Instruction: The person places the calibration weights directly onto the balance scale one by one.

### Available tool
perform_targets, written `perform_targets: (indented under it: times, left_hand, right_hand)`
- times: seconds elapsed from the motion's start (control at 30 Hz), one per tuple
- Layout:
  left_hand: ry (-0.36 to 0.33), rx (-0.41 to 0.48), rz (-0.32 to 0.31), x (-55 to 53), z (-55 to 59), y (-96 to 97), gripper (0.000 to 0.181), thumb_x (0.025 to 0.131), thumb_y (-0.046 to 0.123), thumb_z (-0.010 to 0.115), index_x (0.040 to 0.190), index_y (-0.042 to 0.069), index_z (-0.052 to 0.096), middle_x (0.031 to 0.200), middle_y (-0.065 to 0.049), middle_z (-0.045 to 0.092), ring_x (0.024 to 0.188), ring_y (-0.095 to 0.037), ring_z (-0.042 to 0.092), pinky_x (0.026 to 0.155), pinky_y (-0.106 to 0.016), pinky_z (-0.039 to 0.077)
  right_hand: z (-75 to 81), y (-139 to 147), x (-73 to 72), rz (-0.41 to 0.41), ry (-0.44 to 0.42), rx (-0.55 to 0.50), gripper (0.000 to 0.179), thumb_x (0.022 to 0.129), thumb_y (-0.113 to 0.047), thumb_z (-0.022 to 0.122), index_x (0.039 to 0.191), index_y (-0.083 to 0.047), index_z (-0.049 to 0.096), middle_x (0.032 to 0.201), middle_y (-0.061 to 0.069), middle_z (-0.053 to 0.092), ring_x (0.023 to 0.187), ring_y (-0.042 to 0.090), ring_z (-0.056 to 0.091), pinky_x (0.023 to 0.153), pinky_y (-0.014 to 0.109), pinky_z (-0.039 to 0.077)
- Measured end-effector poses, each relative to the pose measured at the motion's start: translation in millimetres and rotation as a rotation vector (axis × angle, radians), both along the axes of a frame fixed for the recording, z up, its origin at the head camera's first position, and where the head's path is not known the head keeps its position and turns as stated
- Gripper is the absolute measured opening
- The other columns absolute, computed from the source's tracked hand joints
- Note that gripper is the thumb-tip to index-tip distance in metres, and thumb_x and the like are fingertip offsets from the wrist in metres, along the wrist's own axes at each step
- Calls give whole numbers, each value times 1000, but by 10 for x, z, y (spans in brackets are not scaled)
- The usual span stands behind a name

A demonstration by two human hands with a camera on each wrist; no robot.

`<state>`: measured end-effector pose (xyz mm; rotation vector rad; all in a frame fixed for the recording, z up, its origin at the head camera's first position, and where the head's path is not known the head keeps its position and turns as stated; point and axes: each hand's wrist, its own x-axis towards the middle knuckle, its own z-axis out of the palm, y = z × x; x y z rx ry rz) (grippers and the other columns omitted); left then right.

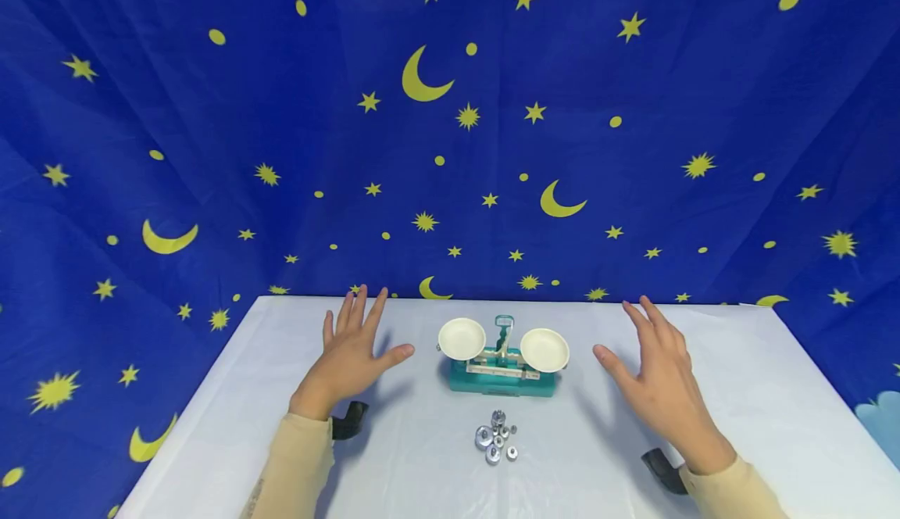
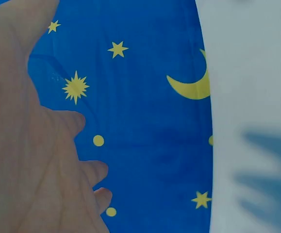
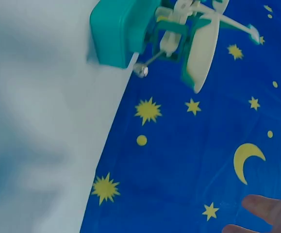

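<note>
A green balance scale (image 1: 502, 382) with two white pans stands on the white table, between the two hands. Its left pan (image 1: 462, 339) and right pan (image 1: 544, 350) hold nothing. In front of the scale lies a cluster of several small silver weights (image 1: 493, 454). To the left of the scale, my left hand (image 1: 349, 363) hovers over the table with fingers spread and holds nothing. On the other side my right hand (image 1: 657, 370) is likewise raised, fingers extended and thumb toward the scale. The right wrist view shows the scale's green base (image 3: 113, 34) from the side.
A blue cloth (image 1: 492, 152) printed with yellow stars and moons hangs behind and beside the white table (image 1: 415, 472). Black wrist-worn pieces show at the left wrist (image 1: 349, 420) and the right wrist (image 1: 663, 470). Shadows of both hands fall on the tabletop.
</note>
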<state>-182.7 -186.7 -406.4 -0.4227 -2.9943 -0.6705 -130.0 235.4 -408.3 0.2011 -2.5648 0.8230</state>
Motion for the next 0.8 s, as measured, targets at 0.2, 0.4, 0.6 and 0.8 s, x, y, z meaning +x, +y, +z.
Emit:
perform_targets:
  times: [0.2, 0.4, 0.6, 0.8]
  left_hand:
    - [-18, 41, -8, 12, -91, 66, 99, 92, 68, 56, 163, 16, 11, 167, -18, -1, 153, -41, -7, 116, -68, -11]
    - [-44, 64, -22, 16, -124, 156, 97, 93, 66, 55, 163, 17, 8, 168, -16, -4, 153, -39, -9, 117, -68, -10]
    - [-57, 101, -31, -7, -159, 216, 97, 94, 65, 55, 163, 19, 6, 168, -14, -4, 153, -36, -7, 118, -66, -8]
    - [-67, 178, -40, -23, -288, 279, 95, 95, 61, 57, 163, 15, 9, 168, -14, 3, 154, -37, -1, 119, -66, -1]
  right_hand:
    - [-42, -95, 71, 14, 6, -21, 73, 94, -37, 71, 150, -1, 40, 157, 26, 30, 135, 56, 30, 102, 74, 29]
    - [-63, -213, 125, -3, 44, -60, 70, 91, -32, 74, 148, -3, 44, 154, 23, 36, 135, 50, 33, 95, 74, 37]
    - [-98, -383, 174, -3, 135, -135, 63, 87, -22, 78, 141, -3, 51, 147, 20, 45, 134, 43, 39, 98, 66, 40]
    - [-157, -513, 219, 49, 257, -196, 56, 82, -6, 78, 134, -1, 57, 136, 19, 53, 123, 31, 49, 98, 26, 39]
